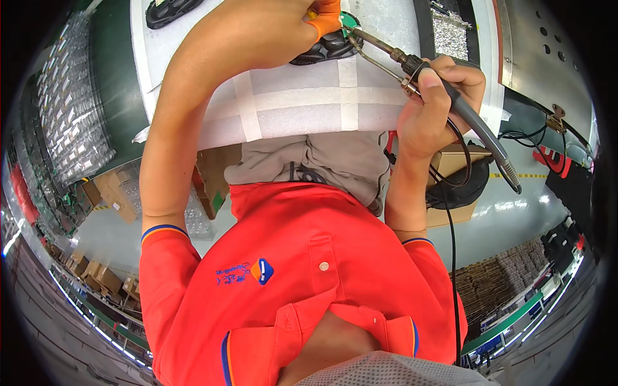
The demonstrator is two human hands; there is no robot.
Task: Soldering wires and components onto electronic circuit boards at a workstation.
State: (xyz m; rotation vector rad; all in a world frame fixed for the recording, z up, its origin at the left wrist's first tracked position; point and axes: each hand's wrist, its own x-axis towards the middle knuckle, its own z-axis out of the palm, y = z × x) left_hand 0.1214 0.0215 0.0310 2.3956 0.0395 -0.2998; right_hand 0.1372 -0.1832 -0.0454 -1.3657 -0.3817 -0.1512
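Note:
My right hand point(434, 106) is closed around the grey handle of a soldering iron point(473, 116), with a thin metal solder feed tube point(380, 66) running beside its shaft. The iron's tip and the tube's end meet at a small green circuit board point(349, 23). Orange finger cots cover fingertips of my left hand point(312, 22), which are pinched at the board's left edge; the picture's top edge partly cuts them off. Under the board sits a black moulded part point(328, 48) with rounded lobes, resting on the white foam-covered bench point(293, 80).
Another black moulded part point(170, 9) lies at the far left of the foam. Clear bubble packaging point(71, 103) is piled on the left. A silvery pad point(450, 32) stands at the back right, near a metal panel point(553, 38). The iron's black cable point(454, 257) hangs along my right arm.

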